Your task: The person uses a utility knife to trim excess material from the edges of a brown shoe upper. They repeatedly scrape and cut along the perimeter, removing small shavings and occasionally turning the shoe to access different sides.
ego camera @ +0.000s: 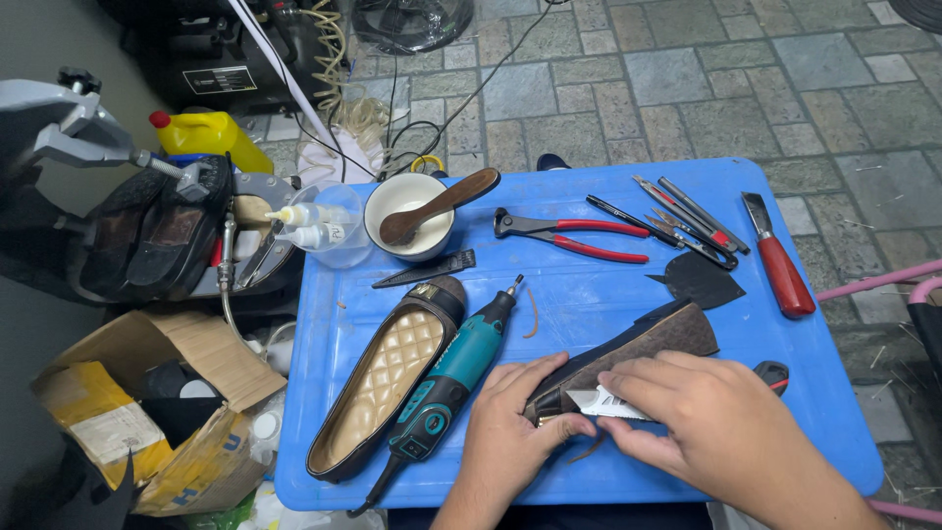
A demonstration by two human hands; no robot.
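The dark shoe (628, 353) lies sole-up, brown and worn, on the blue worktop (785, 393). Left hand (510, 432) grip pinches its heel; right hand (721, 427) grip pinches a silver blade (601, 402) against it.

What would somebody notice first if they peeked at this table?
Probably the two hands at the front edge: the left hand steadies a dark shoe while the right hand presses a silver blade against it. Next, the teal rotary tool beside a gold quilted shoe on the blue table.
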